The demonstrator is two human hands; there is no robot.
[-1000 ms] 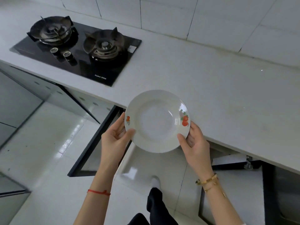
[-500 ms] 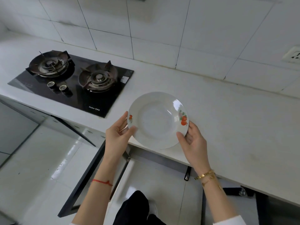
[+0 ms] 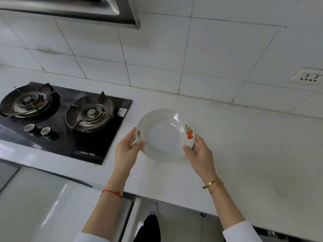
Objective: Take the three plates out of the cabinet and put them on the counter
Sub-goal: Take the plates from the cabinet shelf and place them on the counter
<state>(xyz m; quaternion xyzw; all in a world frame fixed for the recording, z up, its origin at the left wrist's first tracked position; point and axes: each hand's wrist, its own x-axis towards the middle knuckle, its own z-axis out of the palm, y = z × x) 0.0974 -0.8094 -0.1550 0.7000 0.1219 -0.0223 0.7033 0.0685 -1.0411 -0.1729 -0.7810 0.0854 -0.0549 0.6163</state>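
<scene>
A white plate (image 3: 164,135) with small orange fruit prints on its rim is held level over the white counter (image 3: 244,154), just right of the stove. My left hand (image 3: 126,151) pinches its left rim, thumb on top and fingers underneath. My right hand (image 3: 200,154) grips the right rim the same way. Whether the plate touches the counter I cannot tell. The cabinet below the counter edge is mostly hidden, and no other plates are in view.
A black two-burner gas stove (image 3: 57,119) is set into the counter at the left. A range hood (image 3: 70,9) hangs above it. A wall socket (image 3: 308,78) sits on the tiled wall at the right. An open cabinet door (image 3: 127,215) stands below the counter edge.
Both hands have carried the plate up and forward from in front of the cabinet to over the counter. The view has tilted up toward the wall.
</scene>
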